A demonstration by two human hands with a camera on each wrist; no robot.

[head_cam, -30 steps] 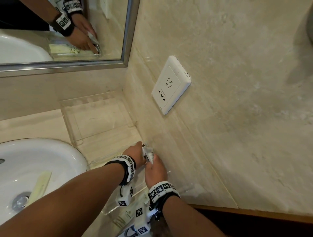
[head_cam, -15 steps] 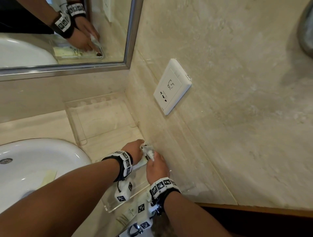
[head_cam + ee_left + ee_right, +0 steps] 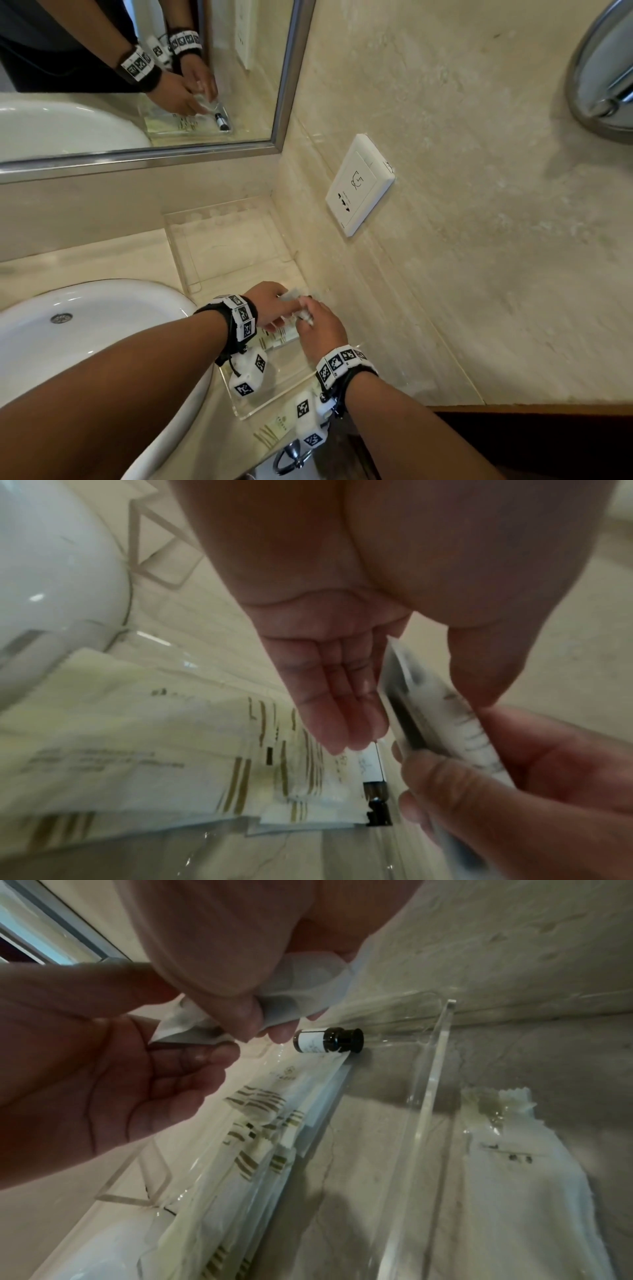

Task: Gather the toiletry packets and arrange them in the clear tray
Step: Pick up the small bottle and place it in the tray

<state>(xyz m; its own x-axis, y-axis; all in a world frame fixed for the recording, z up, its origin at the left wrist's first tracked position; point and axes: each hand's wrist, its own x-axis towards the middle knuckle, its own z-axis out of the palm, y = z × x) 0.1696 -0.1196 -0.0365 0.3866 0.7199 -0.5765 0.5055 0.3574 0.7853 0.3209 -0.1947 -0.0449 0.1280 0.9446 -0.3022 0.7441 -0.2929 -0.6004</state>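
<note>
Over the near clear tray (image 3: 260, 407) both hands hold one small translucent white packet (image 3: 297, 299). My left hand (image 3: 284, 301) pinches its far end between thumb and fingers. My right hand (image 3: 305, 315) grips the near end; the right wrist view shows that right hand (image 3: 267, 1023) with its thumb over the crumpled packet (image 3: 301, 988). In the tray lie cream packets with gold stripes (image 3: 260, 1123) and a small dark bottle with a white label (image 3: 325, 1041) against the wall side. Another cream packet (image 3: 277, 428) lies on the counter outside the tray's near wall.
A second clear tray (image 3: 219, 246) stands further back in the corner under the mirror (image 3: 137, 85). The white sink (image 3: 85, 342) is to the left. A wall socket (image 3: 359, 185) sits on the stone wall to the right. A metal handle (image 3: 291, 455) is at the counter's near edge.
Both hands stay together over the near tray with the small packet between them. They have dropped slightly toward the tray. The view has shifted left and up.
</note>
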